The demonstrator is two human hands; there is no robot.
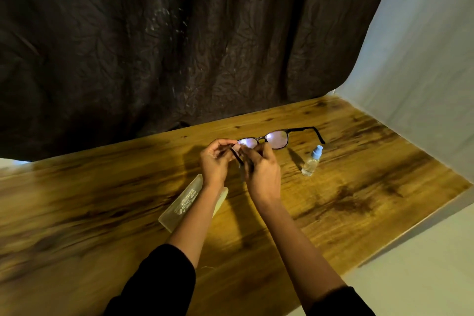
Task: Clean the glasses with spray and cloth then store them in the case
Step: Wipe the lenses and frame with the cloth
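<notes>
Currently mid-wipe, I'd say. The glasses are held up off the bench, lenses facing the person, so both sides of a lens stay reachable.

Left hand: fingers curled, pinching the frame at its left end. Likely the anchor, so the frame doesn't twist under rubbing.

Right hand: fingers curled in at the left lens, pinching a small pale patch that looks like the cloth. It's mostly hidden, so I can't confirm it.

The far temple sticks out unfolded to the right, and the near one drops down between the hands.

Spray bottle stands upright on the bench just right of the hands, within reach for a respray.

Case lies on the bench under the left forearm and looks open, ready for stowing. Storage not started; the right lens is probably next.
</notes>
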